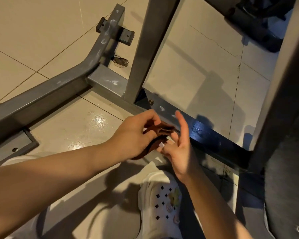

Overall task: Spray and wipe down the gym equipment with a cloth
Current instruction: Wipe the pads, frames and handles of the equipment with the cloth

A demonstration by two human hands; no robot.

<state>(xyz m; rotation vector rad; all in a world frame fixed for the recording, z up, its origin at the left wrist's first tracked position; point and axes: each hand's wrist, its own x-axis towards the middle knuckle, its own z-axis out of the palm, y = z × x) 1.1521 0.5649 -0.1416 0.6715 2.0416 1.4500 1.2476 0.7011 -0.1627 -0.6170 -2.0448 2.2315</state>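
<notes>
Clearly the cloth (160,133) is the thing to reckon with: a small dark brown rag, bunched into folds, held just above the low dark bar (205,135) of the machine's frame. It looks soft and limp, likely light, and it will take whatever shape the fingers give it; nothing about it seems fragile. Being so floppy, it probably wipes best when gathered into a pad with a flat face turned to the metal, gripped from behind by its bulk rather than by a loose corner, which would only trail.

The left hand (136,135) has its fingers curled round the cloth's near side, pinching the folds. The right hand (179,149) meets it from the other side: its lower fingers curl in against the cloth's lower edge and seem to nip it, while the forefinger stands straight up, free of the fabric. Both hands thus seem to be folding or re-bunching the rag rather than wiping.

On the bar, just beyond the cloth, sit a few white dabs (162,108) that look like spray or foam waiting to be wiped, with a bolt (151,101) near the upright post (141,54). Further from the bar, the grey floor rail (47,95) bends away and carries similar pale smears. Wet sheen marks the tiled floor (97,119) beside the bar, so footing there may be slick. On the near side of the bar a white clog (160,200) shows beneath the forearms. No spray bottle is in view.
</notes>
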